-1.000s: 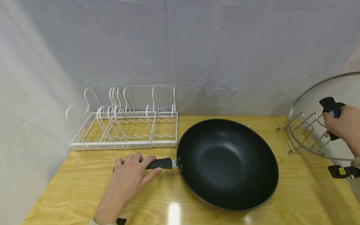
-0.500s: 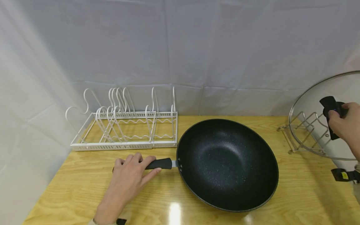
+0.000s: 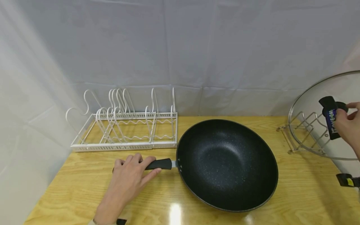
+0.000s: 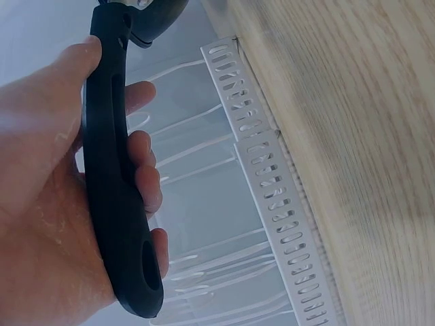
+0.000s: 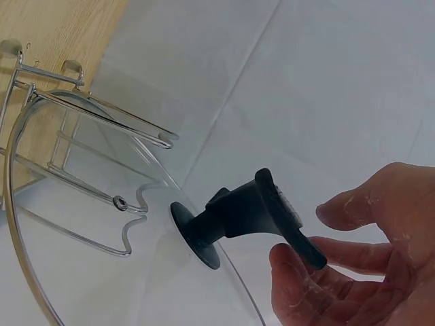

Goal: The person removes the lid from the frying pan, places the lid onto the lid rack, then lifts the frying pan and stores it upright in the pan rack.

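A large black wok [image 3: 225, 165] sits on the wooden table, its black handle [image 3: 161, 164] pointing left. My left hand [image 3: 126, 179] grips that handle; in the left wrist view several fingertips curl up past the far side of the handle [image 4: 109, 170], thumb along its upper end. At the right, a big glass lid [image 3: 289, 118] with a metal rim stands upright in a small wire rack [image 3: 309, 126]. Its black knob [image 5: 241, 212] faces my right hand [image 5: 370, 255]. The right hand's fingers are loosely bent around the knob's end, with a gap between thumb and knob.
A white dish rack [image 3: 112, 146] with curved wire dividers stands at the back left, close behind the wok handle. A pale sheet [image 3: 197, 56] hangs behind the table [image 3: 84, 181]. The wok's rim nearly meets the dish rack's right end.
My right hand has loosened from the lid's knob and drawn slightly right, so more of the knob's label shows. The lid, the wok and my left hand stay in place.
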